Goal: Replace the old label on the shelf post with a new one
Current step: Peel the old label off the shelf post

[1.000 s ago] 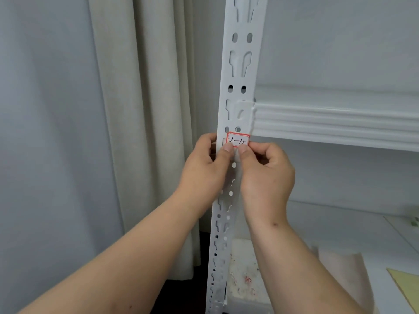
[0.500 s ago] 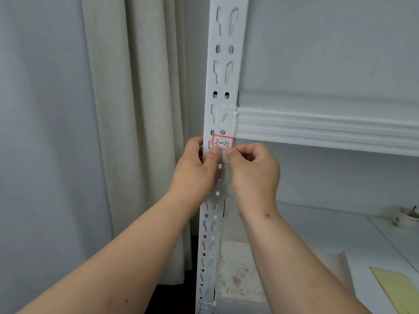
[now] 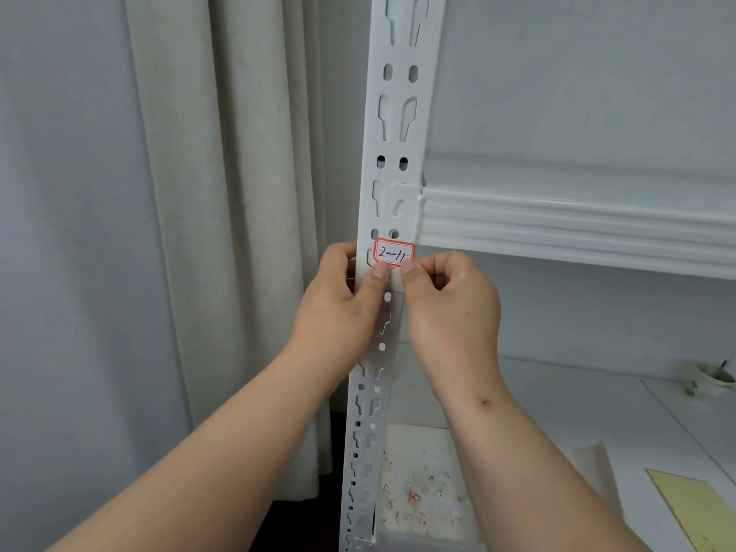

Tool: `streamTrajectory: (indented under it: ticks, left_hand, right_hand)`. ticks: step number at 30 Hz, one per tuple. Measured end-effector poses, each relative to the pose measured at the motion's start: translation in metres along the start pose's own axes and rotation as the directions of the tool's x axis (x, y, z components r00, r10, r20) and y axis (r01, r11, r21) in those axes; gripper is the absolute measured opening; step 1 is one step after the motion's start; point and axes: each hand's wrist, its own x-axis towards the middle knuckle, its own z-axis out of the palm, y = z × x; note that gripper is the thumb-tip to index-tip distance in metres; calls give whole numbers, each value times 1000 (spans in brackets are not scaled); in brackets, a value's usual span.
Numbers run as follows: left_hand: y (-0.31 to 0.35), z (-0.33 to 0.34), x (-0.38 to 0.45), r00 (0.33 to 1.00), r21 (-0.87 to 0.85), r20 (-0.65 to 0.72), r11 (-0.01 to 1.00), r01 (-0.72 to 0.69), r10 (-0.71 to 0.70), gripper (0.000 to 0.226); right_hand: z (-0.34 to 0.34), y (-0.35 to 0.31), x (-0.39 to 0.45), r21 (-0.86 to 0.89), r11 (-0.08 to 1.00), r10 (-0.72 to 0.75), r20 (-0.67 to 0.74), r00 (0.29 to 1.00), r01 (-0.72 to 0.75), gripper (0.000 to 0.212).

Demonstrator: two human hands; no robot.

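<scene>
A small white label (image 3: 394, 253) with a red border and handwritten "2-11" lies against the white slotted shelf post (image 3: 392, 125), just below the shelf beam joint. My left hand (image 3: 338, 304) wraps around the post's left edge, its thumb pressing the label's lower left corner. My right hand (image 3: 450, 308) is curled to the right of the post, thumb tip on the label's lower right corner. Whether the label is fully stuck down I cannot tell.
A white ribbed shelf beam (image 3: 577, 229) runs right from the post. A beige curtain (image 3: 223, 233) hangs to the left. On the lower shelf lie a speckled white board (image 3: 422, 484), a yellow sheet (image 3: 701, 507) and a small bowl (image 3: 715, 376).
The hands keep the same hold on the label and post. Only the view has shifted a little sideways between frames.
</scene>
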Motion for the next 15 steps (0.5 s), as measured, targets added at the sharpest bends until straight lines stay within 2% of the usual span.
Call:
streamTrajectory:
  ticks: [7, 12, 15]
  left_hand:
    - [2, 3, -3, 1000, 19, -18, 1000, -16, 16, 22]
    - [10, 11, -2, 988, 88, -81, 988, -127, 135, 31]
    - [7, 10, 4, 977, 145, -112, 976, -164, 180, 29]
  right_hand:
    - [-5, 7, 1, 62, 998, 14, -13, 1000, -14, 9]
    - [-1, 5, 2, 41, 999, -15, -8, 1000, 16, 12]
    - [-2, 3, 3, -8, 999, -39, -1, 999, 38, 15]
